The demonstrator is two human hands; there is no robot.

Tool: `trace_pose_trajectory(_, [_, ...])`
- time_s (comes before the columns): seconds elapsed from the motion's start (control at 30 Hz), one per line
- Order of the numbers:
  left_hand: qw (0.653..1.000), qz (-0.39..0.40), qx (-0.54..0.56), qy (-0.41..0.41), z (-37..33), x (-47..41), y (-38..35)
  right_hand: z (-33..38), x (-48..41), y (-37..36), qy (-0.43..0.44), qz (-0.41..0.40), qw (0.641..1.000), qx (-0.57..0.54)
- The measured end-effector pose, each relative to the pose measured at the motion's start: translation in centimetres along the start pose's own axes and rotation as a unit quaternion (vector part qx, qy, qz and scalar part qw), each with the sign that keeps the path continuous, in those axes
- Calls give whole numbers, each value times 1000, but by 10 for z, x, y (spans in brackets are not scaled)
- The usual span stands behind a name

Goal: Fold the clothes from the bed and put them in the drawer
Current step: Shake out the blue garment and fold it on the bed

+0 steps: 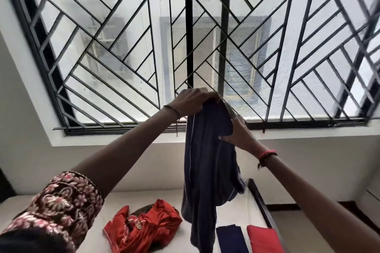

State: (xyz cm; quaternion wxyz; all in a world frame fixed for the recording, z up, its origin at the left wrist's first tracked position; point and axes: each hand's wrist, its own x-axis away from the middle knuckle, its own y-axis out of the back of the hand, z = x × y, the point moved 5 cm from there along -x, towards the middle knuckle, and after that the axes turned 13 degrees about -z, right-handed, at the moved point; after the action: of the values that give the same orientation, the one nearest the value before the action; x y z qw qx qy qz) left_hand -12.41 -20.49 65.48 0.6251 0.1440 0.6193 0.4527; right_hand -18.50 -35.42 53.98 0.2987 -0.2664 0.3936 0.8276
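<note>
A dark navy garment [205, 170] is held up in the air at the centre of the view, its length hanging toward 6 o'clock above the bed [144, 197]. Its top edge is bunched inside the grip of the left hand [195, 101], whose fingers are curled tightly over the cloth. At 3 o'clock of the garment, a fold is pinched by the right hand [240, 135] between thumb and fingers. The fabric is judged to be light, soft and limp, since it sags and creases freely. It is likely best taken at the waistband or along a seam, so that the edges can be matched. Four pieces of clothing are counted: the one held, one crumpled red garment [144, 226] at 7 o'clock, one folded navy piece [230, 238] and one folded red piece [263, 238], both near 5 o'clock. No drawer is seen.
</note>
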Motion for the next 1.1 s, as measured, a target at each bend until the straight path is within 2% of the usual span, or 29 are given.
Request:
trace_pose_trajectory(0.1, [1000,-11,-6,10,4,-4,7,-9,31,5,83,-125,979,139])
trace_pose_trajectory(0.17, [1000,-16,-14,18,8,-6,13,-12,51,0,93,-134,970,179])
trace_pose_trajectory(0.3, [999,-10,-29,20,15,-11,22,-36,74,-17,-26,-45,986,156])
trace_pose_trajectory(0.43, [997,13,-70,10,23,-9,23,-54,70,-11,-89,-87,988,89])
trace_pose_trajectory(0.5, [996,26,-89,11,29,-5,22,-59,64,-9,-100,-82,989,72])
trace_pose_trajectory(0.6, [995,35,-85,41,41,2,22,-64,64,-12,-73,-34,996,26])
trace_pose_trajectory(0.67, [995,29,-74,63,47,5,21,-66,75,-21,-30,53,998,28])
trace_pose_trajectory(0.73, [995,17,-65,75,51,6,22,-67,90,-34,31,133,982,127])
trace_pose_trajectory(0.8, [995,5,-48,86,54,5,22,-74,104,-48,86,170,954,231])
trace_pose_trajectory(0.83, [995,0,-41,90,56,5,23,-79,109,-55,90,178,948,249])
trace_pose_trajectory(0.9, [995,-9,-31,96,56,3,25,-85,115,-67,60,186,944,267])
trace_pose_trajectory(0.97, [995,-9,-26,97,56,2,28,-86,116,-74,10,161,951,265])
trace_pose_trajectory(1.1, [994,0,-31,103,64,11,27,-86,101,-63,-128,38,980,148])
